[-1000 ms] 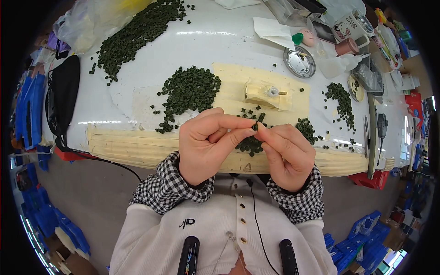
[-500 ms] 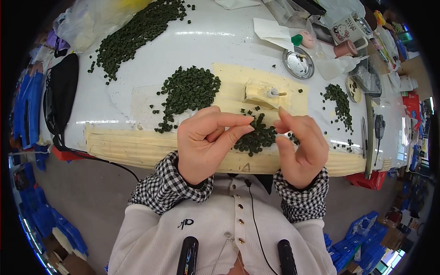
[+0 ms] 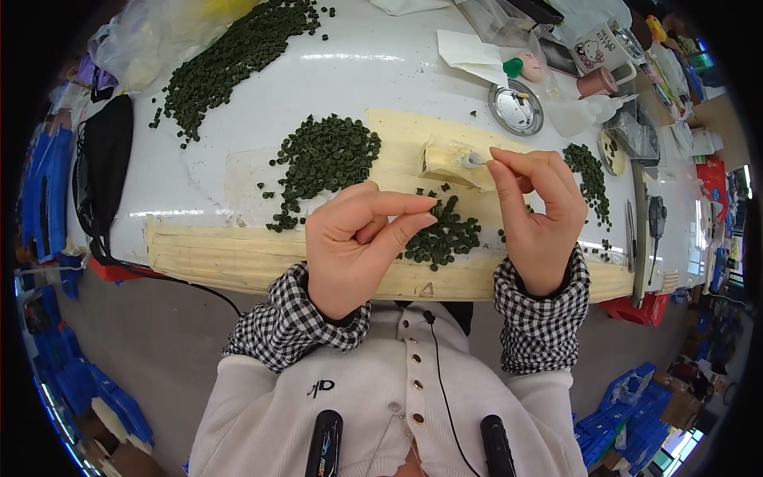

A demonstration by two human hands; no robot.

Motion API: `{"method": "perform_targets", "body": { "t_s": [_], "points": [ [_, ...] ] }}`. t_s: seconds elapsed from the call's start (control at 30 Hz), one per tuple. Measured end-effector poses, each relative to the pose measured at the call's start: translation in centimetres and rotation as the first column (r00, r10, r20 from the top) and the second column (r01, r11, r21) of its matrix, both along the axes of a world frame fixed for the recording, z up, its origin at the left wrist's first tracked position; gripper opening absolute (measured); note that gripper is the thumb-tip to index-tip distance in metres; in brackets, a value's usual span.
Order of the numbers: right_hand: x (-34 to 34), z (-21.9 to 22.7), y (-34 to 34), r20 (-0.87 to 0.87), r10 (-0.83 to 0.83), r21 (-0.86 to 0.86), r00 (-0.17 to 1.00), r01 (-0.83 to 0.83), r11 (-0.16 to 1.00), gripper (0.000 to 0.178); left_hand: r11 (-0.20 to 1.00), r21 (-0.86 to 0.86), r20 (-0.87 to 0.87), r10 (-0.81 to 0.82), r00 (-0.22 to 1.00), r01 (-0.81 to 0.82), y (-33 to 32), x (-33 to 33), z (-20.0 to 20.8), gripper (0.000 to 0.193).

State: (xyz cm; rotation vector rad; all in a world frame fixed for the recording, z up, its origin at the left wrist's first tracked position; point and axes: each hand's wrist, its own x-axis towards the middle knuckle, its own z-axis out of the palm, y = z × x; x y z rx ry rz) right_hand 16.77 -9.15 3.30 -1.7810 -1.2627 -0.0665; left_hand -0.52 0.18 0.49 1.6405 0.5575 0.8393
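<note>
My left hand (image 3: pixel 346 250) is raised over the front of the table, thumb and index fingertip pinched. What it holds, if anything, is too small to make out. Just beyond those fingertips lies a small pile of dark green parts (image 3: pixel 449 238). Farther right, my right hand (image 3: pixel 544 211) pinches the end of a thin stick at the metal socket (image 3: pixel 473 159) of a cream-coloured block (image 3: pixel 445 161). Its fingertips mostly cover that end. The block rests on a pale yellow sheet (image 3: pixel 405 131). To its left is a bigger heap of similar green parts (image 3: pixel 330 155).
More green parts (image 3: pixel 230 67) spread at the far left, others (image 3: pixel 588 179) at the right. A round metal dish (image 3: pixel 515 109), white paper (image 3: pixel 470 56), squeeze bottle (image 3: pixel 576 118) and mug (image 3: pixel 600 49) crowd the far right. A padded strip (image 3: pixel 222 254) lines the front edge.
My right hand has moved up and to the right, from beside the small pile to the stick on the block. The left hand has stayed nearly in place, still pinched.
</note>
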Motion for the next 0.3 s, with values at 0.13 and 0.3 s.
{"method": "perform_targets", "body": {
  "t_s": [0.13,0.3],
  "points": [
    [-0.8,2.0,-1.2,0.069,0.012,0.185,0.998,-0.025,0.982,0.008,0.999,-0.036,0.007,-0.02,1.0,0.02,-0.1,-0.1,0.0,0.019],
    [-1.4,0.9,-0.8,-0.286,0.385,0.231,0.877,-0.327,0.916,0.013,0.998,-0.043,-0.016,-0.044,0.999,0.044,-0.1,0.0,0.2,0.019]
  ]
}}
